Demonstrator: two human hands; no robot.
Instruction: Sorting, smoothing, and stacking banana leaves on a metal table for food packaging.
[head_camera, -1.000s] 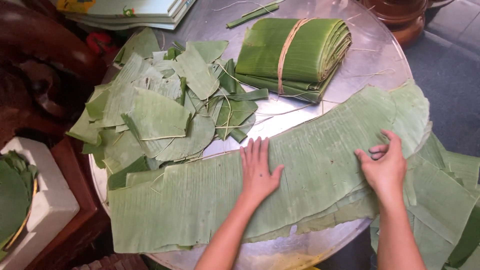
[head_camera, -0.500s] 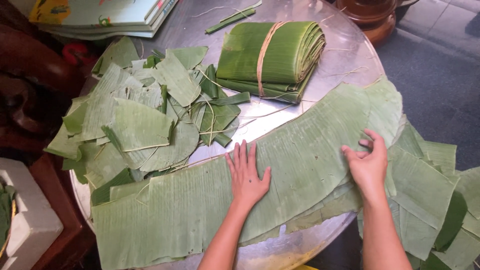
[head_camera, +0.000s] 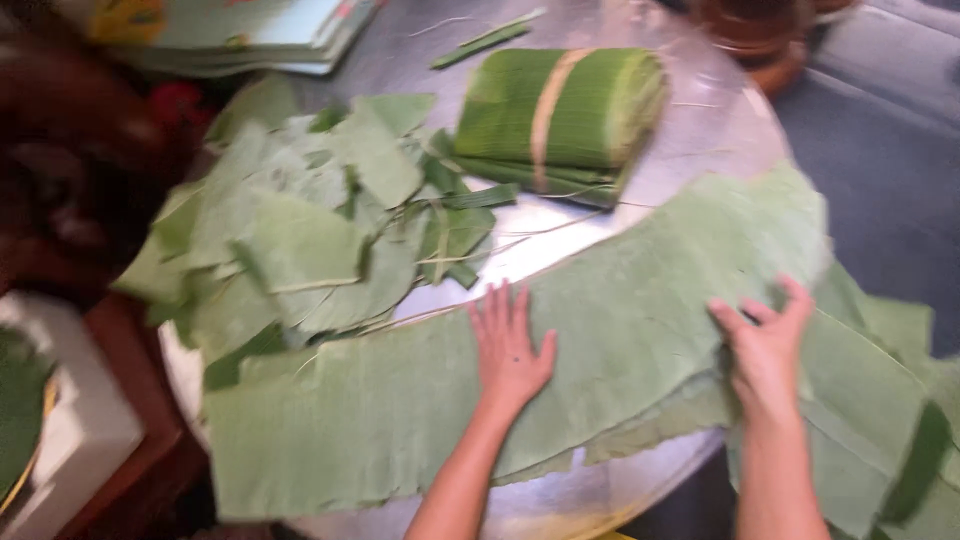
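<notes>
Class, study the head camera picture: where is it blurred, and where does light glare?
Head view: motion blur smears the whole frame, softening the left hand, right hand and long banana leaf; the tied leaf bundle has streaked edges; pale glare lies on the round metal table; the left edge falls into dark shadow.

At the far side of my round, shiny metal desk (head_camera: 700, 110) sits the one thing that counts as a package: a thick bundle of folded green banana leaves (head_camera: 560, 115), squared off like a parcel and bound across its middle with a pale tan strip. It lies just beyond the long leaf I have spread out. At the far left edge is a blurred flat stack of pale blue-green printed sheets or booklets (head_camera: 250, 35), with a yellow patch at its left end. I see no screens or signs.
</notes>
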